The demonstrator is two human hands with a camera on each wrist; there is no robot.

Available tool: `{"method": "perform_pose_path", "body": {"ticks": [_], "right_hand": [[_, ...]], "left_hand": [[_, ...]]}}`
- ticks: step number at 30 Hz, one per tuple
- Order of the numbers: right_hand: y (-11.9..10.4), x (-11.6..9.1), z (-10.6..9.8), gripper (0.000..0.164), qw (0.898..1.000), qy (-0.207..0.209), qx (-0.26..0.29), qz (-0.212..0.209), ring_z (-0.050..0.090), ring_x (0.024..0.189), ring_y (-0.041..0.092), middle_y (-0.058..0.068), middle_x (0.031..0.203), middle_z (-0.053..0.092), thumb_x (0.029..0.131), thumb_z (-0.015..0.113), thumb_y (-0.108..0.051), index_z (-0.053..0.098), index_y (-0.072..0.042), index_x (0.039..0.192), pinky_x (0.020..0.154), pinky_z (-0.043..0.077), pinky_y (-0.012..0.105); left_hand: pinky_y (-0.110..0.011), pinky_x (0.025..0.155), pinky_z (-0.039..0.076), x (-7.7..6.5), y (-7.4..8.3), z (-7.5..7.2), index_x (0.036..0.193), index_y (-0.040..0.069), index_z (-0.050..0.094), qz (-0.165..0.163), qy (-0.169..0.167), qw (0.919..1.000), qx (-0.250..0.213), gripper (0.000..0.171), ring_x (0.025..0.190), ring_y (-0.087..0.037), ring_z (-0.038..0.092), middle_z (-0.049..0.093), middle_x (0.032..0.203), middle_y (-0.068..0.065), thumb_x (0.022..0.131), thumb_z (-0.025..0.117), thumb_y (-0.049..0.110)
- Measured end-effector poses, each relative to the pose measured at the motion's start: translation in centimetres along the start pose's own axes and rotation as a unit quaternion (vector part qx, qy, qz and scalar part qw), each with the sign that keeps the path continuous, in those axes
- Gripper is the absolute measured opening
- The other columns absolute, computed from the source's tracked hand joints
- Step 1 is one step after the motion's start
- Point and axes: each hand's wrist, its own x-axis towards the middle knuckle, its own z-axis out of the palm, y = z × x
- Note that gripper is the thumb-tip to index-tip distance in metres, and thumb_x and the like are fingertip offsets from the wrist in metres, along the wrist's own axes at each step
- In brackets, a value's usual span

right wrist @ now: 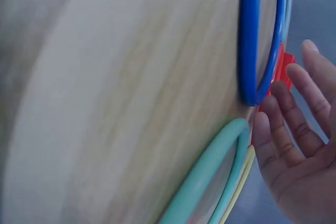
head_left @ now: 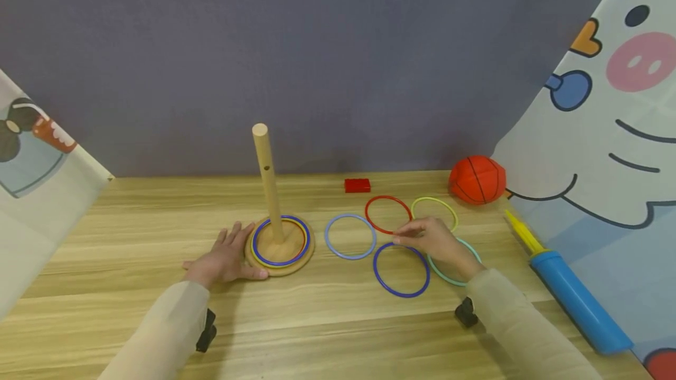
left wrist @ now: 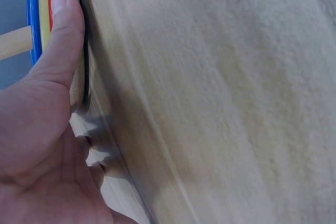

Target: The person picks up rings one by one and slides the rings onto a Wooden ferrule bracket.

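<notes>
A round wooden base (head_left: 253, 258) with an upright wooden post (head_left: 270, 192) stands left of centre. Around the post's foot lie a blue ring (head_left: 279, 264), a yellow one and a red one. My left hand (head_left: 224, 260) rests against the base's left side, fingers spread and fairly straight, its thumb (left wrist: 65, 40) along the near rim. My right hand (head_left: 430, 240) hovers with nothing held, fingers loosely bent, close to a red ring (head_left: 368, 220) and a dark blue ring (head_left: 402, 295). Partly behind that hand are a yellow ring (head_left: 433, 198) and a teal ring (right wrist: 202, 179).
A light blue ring (head_left: 350, 257) lies between the base and the dark blue ring. Behind stand a red block (head_left: 357, 186) and a red ball (head_left: 477, 180). A blue pump (head_left: 578, 301) with a yellow tip lies at the right edge. A grey panel (head_left: 338, 63) closes the back.
</notes>
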Motion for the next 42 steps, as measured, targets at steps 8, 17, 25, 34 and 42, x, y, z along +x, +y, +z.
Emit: {"method": "perform_pose_path", "body": {"ticks": [8, 17, 25, 34, 42], "right_hand": [[0.4, 0.2, 0.1, 0.024, 1.000, -0.017, -0.003, -0.004, 0.068, 0.097, 0.019, 0.001, 0.101, 0.076, 0.092, 0.077, -0.024, 0.078, -0.006, 0.108, 0.089, 0.056, 0.038], [0.5, 0.7, 0.5, 0.017, 1.000, -0.008, -0.010, -0.009, 0.068, 0.087, 0.018, 0.003, 0.091, 0.075, 0.088, 0.080, -0.013, 0.077, -0.001, 0.100, 0.077, 0.055, 0.026], [0.3, 0.8, 0.4, 0.007, 0.999, -0.001, -0.038, -0.011, 0.062, 0.082, 0.015, -0.002, 0.086, 0.069, 0.086, 0.083, -0.013, 0.077, -0.008, 0.088, 0.073, 0.052, 0.026], [0.5, 0.8, -0.3, 0.007, 0.999, -0.027, -0.036, -0.020, 0.062, 0.079, 0.014, -0.004, 0.084, 0.070, 0.088, 0.081, -0.017, 0.075, -0.012, 0.089, 0.070, 0.051, 0.026], [0.6, 0.5, -1.2, 0.010, 0.999, -0.029, -0.015, -0.022, 0.069, 0.074, 0.016, 0.001, 0.082, 0.074, 0.090, 0.079, -0.015, 0.077, -0.007, 0.095, 0.065, 0.054, 0.026]], "left_hand": [[-0.097, 0.080, 0.003, 0.8, -1.0, 0.6, 0.162, 0.008, 0.015, 0.008, 0.009, 0.9999, 0.001, 0.137, 0.148, -0.058, 0.000, 0.003, 0.165, -0.031, 0.063, 0.080, 0.077], [-0.095, 0.087, 0.010, -0.6, 1.0, -0.5, 0.159, -0.001, 0.017, 0.006, 0.002, 0.9999, 0.009, 0.127, 0.146, -0.061, 0.004, 0.006, 0.162, -0.036, 0.071, 0.086, 0.058], [-0.098, 0.079, 0.007, -1.3, 1.7, -0.9, 0.161, 0.003, 0.015, -0.015, -0.010, 0.9998, 0.004, 0.123, 0.148, -0.058, 0.000, 0.002, 0.164, -0.032, 0.075, 0.084, 0.059], [-0.097, 0.079, 0.007, -1.3, 1.9, -1.0, 0.161, 0.004, 0.013, -0.016, -0.014, 0.9998, 0.005, 0.123, 0.147, -0.058, -0.001, 0.000, 0.164, -0.032, 0.075, 0.083, 0.059], [-0.098, 0.078, 0.006, -1.1, 1.7, -0.9, 0.162, 0.004, 0.013, -0.022, -0.021, 0.9995, 0.003, 0.125, 0.148, -0.056, -0.003, -0.001, 0.165, -0.030, 0.074, 0.083, 0.061]]}}
